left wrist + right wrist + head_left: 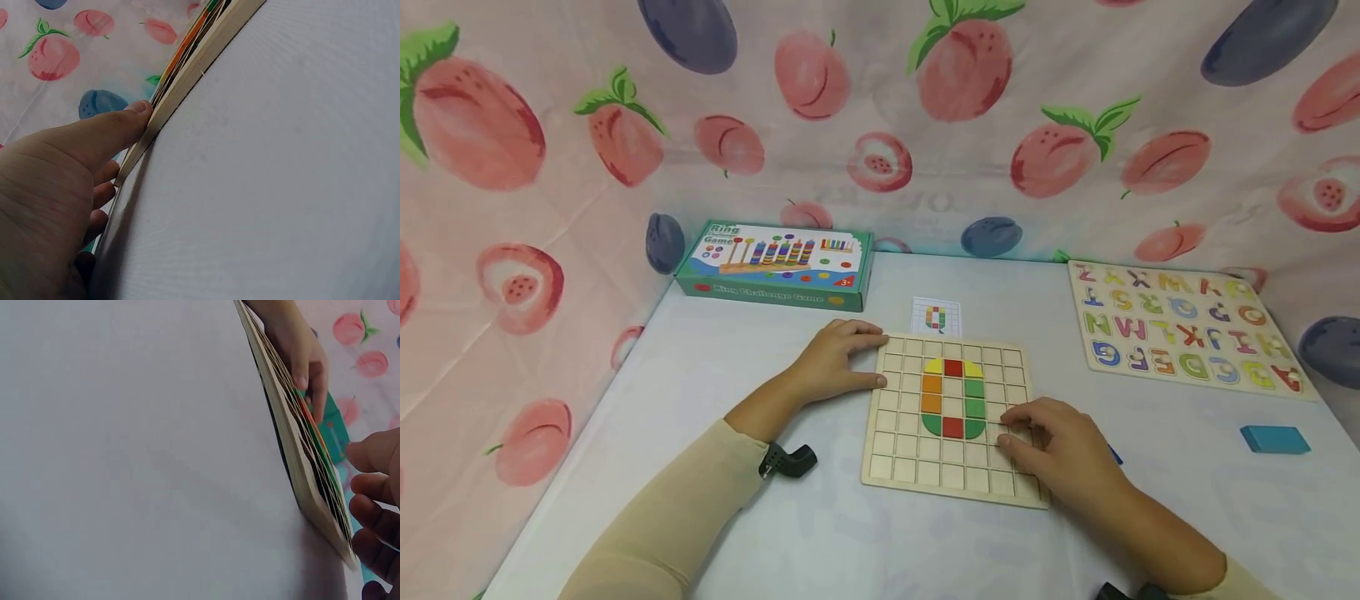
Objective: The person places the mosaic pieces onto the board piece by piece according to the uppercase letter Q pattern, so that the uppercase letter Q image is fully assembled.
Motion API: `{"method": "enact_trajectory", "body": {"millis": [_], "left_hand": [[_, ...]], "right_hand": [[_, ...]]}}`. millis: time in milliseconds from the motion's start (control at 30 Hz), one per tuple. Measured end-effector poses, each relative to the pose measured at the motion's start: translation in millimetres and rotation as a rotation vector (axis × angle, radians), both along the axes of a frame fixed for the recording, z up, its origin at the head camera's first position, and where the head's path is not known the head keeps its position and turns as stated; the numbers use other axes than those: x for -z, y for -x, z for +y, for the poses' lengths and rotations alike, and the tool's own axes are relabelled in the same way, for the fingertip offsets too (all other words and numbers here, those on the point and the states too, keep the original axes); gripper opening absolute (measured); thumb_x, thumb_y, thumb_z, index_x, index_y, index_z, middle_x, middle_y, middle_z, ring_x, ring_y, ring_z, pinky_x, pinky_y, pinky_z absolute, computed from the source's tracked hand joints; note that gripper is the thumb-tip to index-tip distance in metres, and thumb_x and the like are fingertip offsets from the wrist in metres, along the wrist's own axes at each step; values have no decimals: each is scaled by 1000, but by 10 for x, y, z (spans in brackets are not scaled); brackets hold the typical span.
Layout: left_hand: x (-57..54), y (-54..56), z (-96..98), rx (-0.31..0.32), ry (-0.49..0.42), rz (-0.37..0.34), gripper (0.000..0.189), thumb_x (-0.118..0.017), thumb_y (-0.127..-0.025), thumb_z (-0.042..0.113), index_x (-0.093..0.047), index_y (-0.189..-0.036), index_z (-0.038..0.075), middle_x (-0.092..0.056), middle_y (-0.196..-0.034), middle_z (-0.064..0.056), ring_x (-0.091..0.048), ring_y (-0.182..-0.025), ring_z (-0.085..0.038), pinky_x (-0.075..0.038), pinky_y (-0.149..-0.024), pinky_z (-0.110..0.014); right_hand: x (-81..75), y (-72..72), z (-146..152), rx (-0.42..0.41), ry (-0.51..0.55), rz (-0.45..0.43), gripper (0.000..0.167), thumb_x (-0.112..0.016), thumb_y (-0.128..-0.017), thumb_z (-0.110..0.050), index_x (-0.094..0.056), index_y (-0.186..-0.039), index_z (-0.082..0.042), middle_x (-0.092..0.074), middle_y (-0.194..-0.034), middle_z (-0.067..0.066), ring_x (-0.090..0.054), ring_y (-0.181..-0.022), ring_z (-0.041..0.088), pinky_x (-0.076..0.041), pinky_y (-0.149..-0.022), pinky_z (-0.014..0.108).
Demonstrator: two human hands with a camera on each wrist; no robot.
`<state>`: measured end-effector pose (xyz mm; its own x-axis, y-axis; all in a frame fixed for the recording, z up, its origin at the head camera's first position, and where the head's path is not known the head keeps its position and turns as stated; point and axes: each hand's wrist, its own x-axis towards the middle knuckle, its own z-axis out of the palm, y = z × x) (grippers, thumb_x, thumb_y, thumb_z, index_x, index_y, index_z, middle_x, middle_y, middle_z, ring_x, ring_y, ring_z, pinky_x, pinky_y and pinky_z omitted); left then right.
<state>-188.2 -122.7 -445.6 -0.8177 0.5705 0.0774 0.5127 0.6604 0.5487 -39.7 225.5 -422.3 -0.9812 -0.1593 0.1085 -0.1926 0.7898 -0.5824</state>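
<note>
A wooden grid board (910,471) lies flat on the white table. Red, orange, yellow and green tiles (952,427) form a ring in its middle squares. My left hand (831,362) rests at the board's upper left; in the left wrist view the thumb (128,125) touches its edge, fingers fairly straight. Over the board's right side is my right hand (1067,450), fingers loosely bent and parted from the thumb. The right wrist view shows nothing between those fingers (372,512). Just beyond the board's top edge lies a pattern card (951,310) with a similar coloured ring.
A green Ring Challenge Game box (767,293) stands at the back left. An alphabet puzzle board (1180,333) lies at the back right, and a teal block (1275,439) nearer on the right. Partly behind my right hand shows a small blue thing (1116,455).
</note>
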Motion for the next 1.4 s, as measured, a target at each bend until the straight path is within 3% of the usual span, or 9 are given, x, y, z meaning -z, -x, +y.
{"method": "enact_trajectory", "body": {"millis": [233, 433, 667, 767, 867, 933, 1000, 1400], "left_hand": [[3, 8, -2, 4, 6, 8, 70, -89, -88, 45, -67, -147, 15, -61, -149, -1, -46, -143, -25, -35, -122, -46], [0, 4, -5, -1, 7, 9, 70, -89, -87, 45, -67, -147, 14, -61, -149, -1, -46, -144, -25, -35, -122, -47], [5, 1, -14, -13, 7, -3, 70, -89, -87, 45, -67, -147, 16, -60, -149, 0, -46, -144, -25, -34, -122, -47], [3, 1, -15, -13, 2, -4, 70, -89, -88, 45, -67, -147, 16, -61, -149, -1, -46, -144, -25, -34, -122, -48], [4, 3, -13, -12, -1, -3, 70, -89, -88, 45, -68, -147, 15, -61, -149, -1, -46, -143, -26, -35, -122, -48], [4, 2, -11, -10, 0, -3, 70, -89, -88, 45, -68, -147, 15, -61, -149, 0, -46, -143, -25, -35, -122, -48], [3, 2, -7, -9, 0, -2, 70, -89, -87, 45, -68, -147, 15, -61, -149, 0, -46, -143, -25, -35, -122, -47], [-5, -7, 6, -8, 1, -7, 69, -88, -88, 45, -68, -147, 15, -61, -149, 0, -46, -143, -25, -35, -122, -46]], "right_hand": [[13, -110, 330, 64, -16, 73, 18, -88, -91, -25, -80, -106, -21, -71, -100, -12, -60, -88, 11, -48, -77, 24], [50, -189, 566, 115, -70, 76, 19, -88, -91, -26, -79, -107, -22, -70, -100, -11, -57, -83, 8, -45, -71, 18], [90, -244, 788, 161, -104, 70, 24, -91, -88, -27, -79, -107, -19, -72, -102, -7, -65, -88, 10, -45, -75, 8], [97, -263, 856, 186, -140, 28, 30, -93, -86, -28, -79, -109, -17, -73, -106, -2, -66, -93, 18, -51, -79, 16], [104, -278, 915, 210, -165, -47, 36, -93, -85, -30, -78, -113, -12, -73, -110, 5, -67, -99, 27, -59, -87, 39], [110, -294, 948, 227, -178, -78, 39, -93, -85, -31, -77, -114, -10, -72, -112, 9, -66, -102, 31, -59, -87, 53], [115, -310, 983, 242, -186, -91, 41, -93, -84, -31, -77, -114, -8, -72, -112, 11, -66, -101, 32, -58, -85, 57], [144, -367, 1034, 313, -207, -99, 31, -91, -86, -29, -79, -108, -10, -70, -93, 0, -56, -82, 22, -45, -65, 28]]}}
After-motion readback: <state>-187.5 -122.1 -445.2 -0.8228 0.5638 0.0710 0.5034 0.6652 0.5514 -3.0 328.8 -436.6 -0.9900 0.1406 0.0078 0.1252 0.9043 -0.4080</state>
